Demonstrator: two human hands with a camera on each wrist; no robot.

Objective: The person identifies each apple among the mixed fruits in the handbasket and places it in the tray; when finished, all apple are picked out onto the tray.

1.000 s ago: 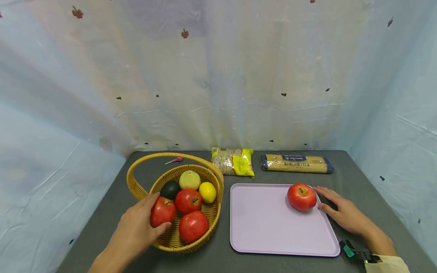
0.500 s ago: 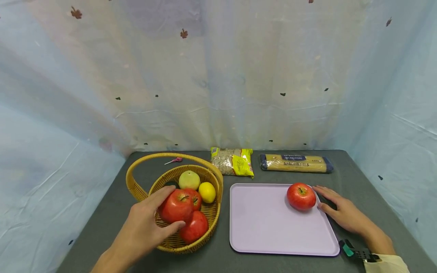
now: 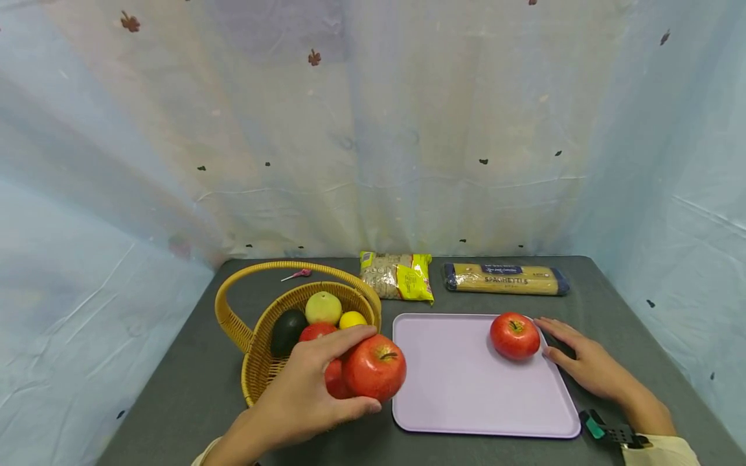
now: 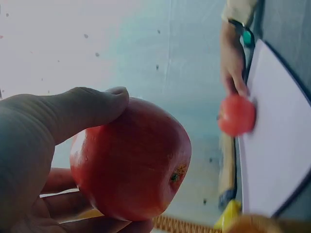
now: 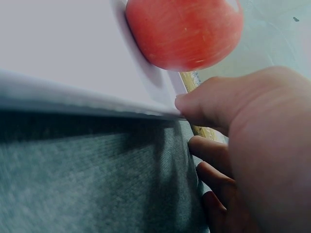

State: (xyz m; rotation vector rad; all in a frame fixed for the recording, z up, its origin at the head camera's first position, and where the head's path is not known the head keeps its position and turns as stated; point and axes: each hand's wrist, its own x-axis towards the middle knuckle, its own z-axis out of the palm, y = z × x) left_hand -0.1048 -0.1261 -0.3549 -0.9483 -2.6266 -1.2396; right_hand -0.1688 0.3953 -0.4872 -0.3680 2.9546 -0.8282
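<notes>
My left hand (image 3: 317,382) grips a red apple (image 3: 375,367) between thumb and fingers, above the right rim of the wicker basket (image 3: 247,375). In the left wrist view that apple (image 4: 133,160) fills the middle, with the thumb over its top side. The basket holds an avocado (image 3: 287,332), a pale green round fruit (image 3: 323,307), a lemon (image 3: 353,320) and more red apples, partly hidden by my hand. My right hand (image 3: 588,366) rests at the right edge of the lilac tray (image 3: 460,388), thumb (image 5: 204,104) touching its rim. Another red apple (image 3: 515,336) sits on the tray near it.
Behind the tray lie a spaghetti pack (image 3: 506,279) and a yellow-labelled bag (image 3: 397,276). A small pink-handled tool (image 3: 298,274) is behind the basket, whose tall handle (image 3: 291,264) arches over its left and back. Pale curtains (image 3: 408,129) hang around the grey table (image 3: 195,362).
My left hand has lifted the apple from the basket's left side and carried it right, over the basket's right rim toward the tray. The right hand has stayed put.
</notes>
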